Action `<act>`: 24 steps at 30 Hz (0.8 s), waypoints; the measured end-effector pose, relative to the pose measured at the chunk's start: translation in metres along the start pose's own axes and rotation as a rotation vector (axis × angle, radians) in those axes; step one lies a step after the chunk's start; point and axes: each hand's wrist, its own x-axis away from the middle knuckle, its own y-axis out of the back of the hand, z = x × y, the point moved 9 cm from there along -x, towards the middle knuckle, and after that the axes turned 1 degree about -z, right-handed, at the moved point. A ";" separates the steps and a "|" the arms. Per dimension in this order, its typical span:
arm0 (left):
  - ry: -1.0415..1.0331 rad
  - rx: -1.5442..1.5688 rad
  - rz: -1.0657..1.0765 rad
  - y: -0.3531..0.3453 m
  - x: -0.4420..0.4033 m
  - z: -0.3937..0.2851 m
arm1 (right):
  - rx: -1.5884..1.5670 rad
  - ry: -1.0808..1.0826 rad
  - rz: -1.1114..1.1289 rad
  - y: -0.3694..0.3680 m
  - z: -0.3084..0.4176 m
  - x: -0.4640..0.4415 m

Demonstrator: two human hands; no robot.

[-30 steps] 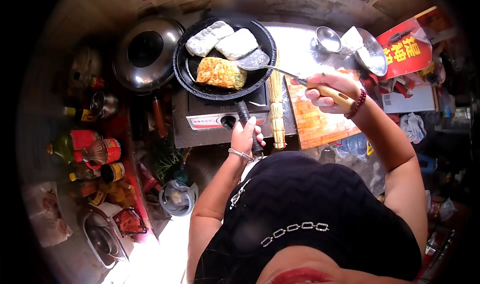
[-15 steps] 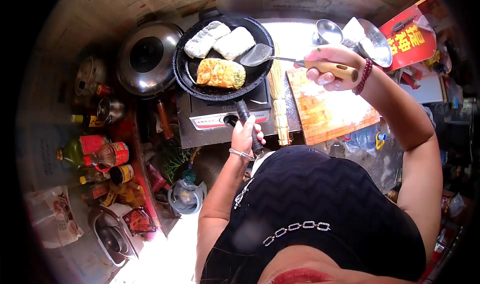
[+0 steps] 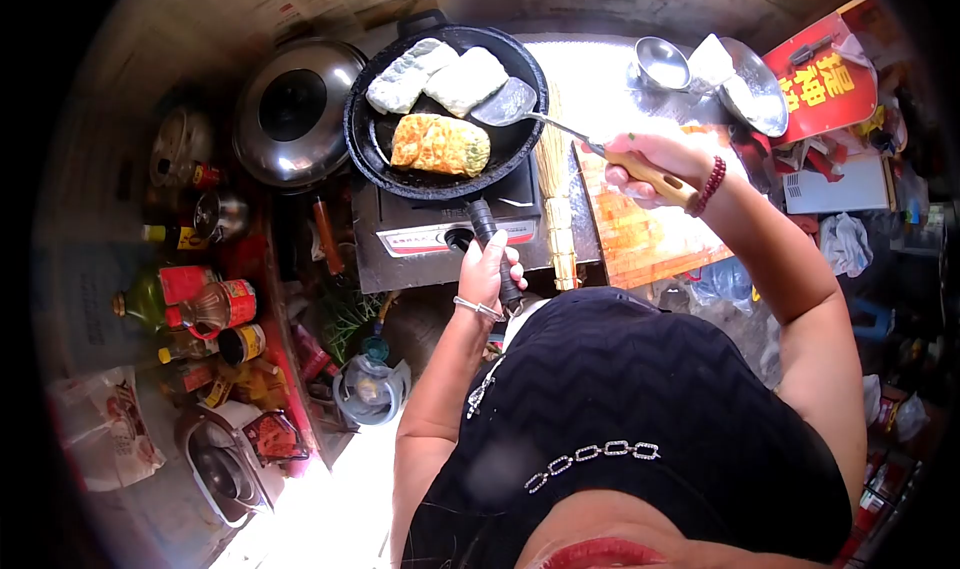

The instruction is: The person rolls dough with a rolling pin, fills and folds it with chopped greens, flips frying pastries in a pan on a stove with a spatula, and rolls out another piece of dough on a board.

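Observation:
My left hand (image 3: 489,273) is closed around the black handle of a frying pan (image 3: 520,157), which sits on a stove (image 3: 385,219). Two pale, uncooked-looking rectangular pieces, a left one (image 3: 410,74) and a right one (image 3: 466,81), lie at the pan's far side. Nearer me in the pan is a browned golden piece (image 3: 440,146). My right hand (image 3: 655,167) grips the wooden handle of a spatula (image 3: 506,104). The spatula's metal blade is inside the pan's right rim, against or just beside the right pale piece; I cannot tell whether it touches.
A steel lid (image 3: 290,154) with a black knob stands left of the pan. Right of the stove are a straw brush (image 3: 560,199), a wooden cutting board (image 3: 640,239), a small metal bowl (image 3: 662,64) and a larger metal bowl (image 3: 765,99). Bottles (image 3: 215,304) crowd the left.
My right hand has lowered slightly toward me, so the spatula slants more, its blade now higher and closer to the right pale piece. My left hand keeps its hold on the pan handle.

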 end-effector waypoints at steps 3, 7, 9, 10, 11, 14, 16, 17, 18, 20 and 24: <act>0.002 -0.013 -0.005 0.001 -0.001 0.000 | -0.134 0.091 -0.026 0.007 -0.003 -0.009; 0.015 -0.029 0.000 0.002 0.001 -0.002 | -0.176 0.082 -0.043 0.003 -0.018 0.002; 0.027 -0.079 0.000 0.005 0.004 -0.004 | -0.101 0.129 -0.067 0.000 -0.013 0.014; 0.034 -0.127 0.004 0.009 0.003 -0.005 | -0.063 0.153 -0.079 -0.002 -0.012 0.019; 0.040 -0.175 0.009 0.012 0.004 -0.007 | 0.011 0.185 -0.069 -0.001 -0.011 0.023; 0.048 -0.206 0.032 0.018 0.012 -0.019 | 0.193 0.239 -0.088 0.000 -0.004 0.044; 0.076 -0.264 0.036 0.028 0.015 -0.024 | 0.194 0.265 -0.129 0.006 -0.004 0.052; 0.067 -0.278 0.051 0.035 0.013 -0.025 | 0.195 0.278 -0.148 0.011 -0.004 0.056; 0.070 -0.296 0.061 0.040 0.015 -0.028 | 0.212 0.306 -0.125 0.014 -0.001 0.055; 0.084 -0.332 0.075 0.049 0.020 -0.035 | 0.356 0.347 -0.202 0.019 0.012 0.059; 0.119 -0.432 0.088 0.070 0.032 -0.059 | 0.845 0.497 -0.368 0.030 0.046 0.054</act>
